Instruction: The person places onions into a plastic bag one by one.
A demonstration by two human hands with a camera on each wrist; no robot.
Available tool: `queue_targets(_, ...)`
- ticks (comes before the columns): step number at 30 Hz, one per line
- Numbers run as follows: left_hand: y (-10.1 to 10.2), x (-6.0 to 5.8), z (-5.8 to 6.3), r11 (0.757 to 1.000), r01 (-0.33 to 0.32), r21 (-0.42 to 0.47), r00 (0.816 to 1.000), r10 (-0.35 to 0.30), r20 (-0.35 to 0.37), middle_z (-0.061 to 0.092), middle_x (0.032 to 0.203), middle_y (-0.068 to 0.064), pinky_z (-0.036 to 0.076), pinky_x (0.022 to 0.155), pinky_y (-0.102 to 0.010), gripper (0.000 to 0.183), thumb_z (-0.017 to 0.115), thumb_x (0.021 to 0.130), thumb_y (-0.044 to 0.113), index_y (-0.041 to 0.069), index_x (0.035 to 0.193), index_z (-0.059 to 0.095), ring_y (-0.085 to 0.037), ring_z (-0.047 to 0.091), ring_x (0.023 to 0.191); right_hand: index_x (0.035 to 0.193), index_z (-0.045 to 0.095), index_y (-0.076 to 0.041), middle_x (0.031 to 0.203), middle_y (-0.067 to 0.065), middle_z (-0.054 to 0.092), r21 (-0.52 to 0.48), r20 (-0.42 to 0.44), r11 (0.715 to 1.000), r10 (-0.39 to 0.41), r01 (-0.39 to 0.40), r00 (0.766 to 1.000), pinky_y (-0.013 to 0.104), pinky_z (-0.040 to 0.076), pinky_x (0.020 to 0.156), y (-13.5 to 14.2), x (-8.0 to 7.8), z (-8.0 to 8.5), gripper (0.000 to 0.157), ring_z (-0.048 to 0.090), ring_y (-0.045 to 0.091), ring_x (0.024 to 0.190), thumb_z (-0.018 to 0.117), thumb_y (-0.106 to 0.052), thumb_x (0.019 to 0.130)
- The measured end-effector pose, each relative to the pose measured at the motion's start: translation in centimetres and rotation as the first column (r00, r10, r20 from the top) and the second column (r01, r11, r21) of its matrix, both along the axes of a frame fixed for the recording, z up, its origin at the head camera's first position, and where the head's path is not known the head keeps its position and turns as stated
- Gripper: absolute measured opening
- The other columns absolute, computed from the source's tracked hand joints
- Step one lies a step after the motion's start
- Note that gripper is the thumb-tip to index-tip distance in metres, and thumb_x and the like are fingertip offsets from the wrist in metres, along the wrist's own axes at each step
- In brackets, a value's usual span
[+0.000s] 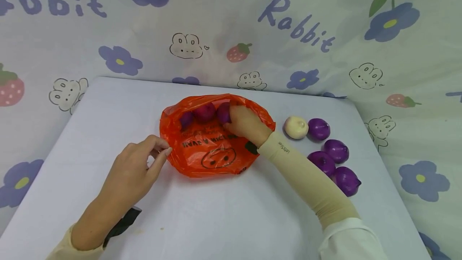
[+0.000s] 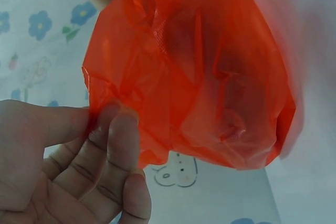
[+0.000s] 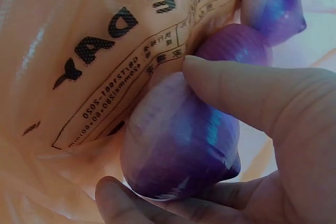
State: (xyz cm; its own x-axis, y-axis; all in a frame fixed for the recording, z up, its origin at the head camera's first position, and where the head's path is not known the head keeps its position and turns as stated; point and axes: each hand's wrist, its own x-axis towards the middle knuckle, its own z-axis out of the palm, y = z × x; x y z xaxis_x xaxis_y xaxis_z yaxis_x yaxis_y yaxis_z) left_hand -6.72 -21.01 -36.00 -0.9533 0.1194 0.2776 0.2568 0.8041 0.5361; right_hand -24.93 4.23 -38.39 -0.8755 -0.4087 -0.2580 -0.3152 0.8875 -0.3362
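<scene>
An orange-red plastic bag [image 1: 207, 167] with black print lies with its mouth spread wide on the white table. My left hand [image 1: 133, 167] pinches the bag's left rim between thumb and fingers, as the left wrist view also shows. Inside the bag, my right hand [image 1: 249, 123] grips a purple onion [image 3: 173, 140], thumb on one side and fingers beneath. Beside it in the bag sit a second purple onion [image 1: 204, 111] and a third purple onion [image 1: 186, 119]. The right fingertips are partly hidden in the head view.
Right of the bag, a white onion [image 1: 296, 127] touches a purple onion [image 1: 319, 129]. Several more purple onions, one of them a purple onion [image 1: 346, 181] with a pointed tip, lie near my right forearm. A patterned cloth [image 1: 216, 19] hangs behind the table [image 1: 231, 216].
</scene>
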Motion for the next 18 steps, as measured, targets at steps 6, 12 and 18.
queue_targets(6,0.1,-0.1,0.0,1.000,0.004,0.000,1.000,-0.004,0.012,0.071,0.090,0.000,0.049,0.066,-0.038,0.020,0.078,0.094,0.008,0.011,0.109,0.066,-0.023,0.059,0.082,0.122,0.053,-0.004,0.096,0.009,0.063,0.013,-0.031,1.000,-0.005,0.006,1.000,0.036,0.054,0.076,-0.1,-0.3,-0.4,0.035,0.062,0.026,0.083,0.071,-0.025,0.101)
queue_targets(12,0.1,-0.1,0.0,1.000,0.003,-0.004,1.000,-0.003,0.008,0.071,0.090,0.000,0.048,0.066,-0.038,0.020,0.078,0.094,0.008,0.011,0.109,0.066,-0.024,0.059,0.081,0.119,0.054,-0.003,0.094,0.009,0.063,0.042,-0.078,0.999,-0.005,0.009,0.997,0.037,0.054,0.076,-0.3,-0.6,-0.9,0.035,0.062,0.027,0.082,0.069,-0.029,0.101)
queue_targets(18,0.0,-0.1,0.0,1.000,0.005,-0.006,1.000,-0.005,0.006,0.071,0.090,0.000,0.048,0.066,-0.039,0.020,0.078,0.094,0.007,0.012,0.109,0.066,-0.024,0.059,0.081,0.114,0.055,-0.004,0.093,0.009,0.063,0.074,-0.115,0.997,-0.001,0.010,0.993,0.038,0.055,0.074,-0.4,-0.6,-1.3,0.034,0.063,0.027,0.081,0.069,-0.033,0.102)
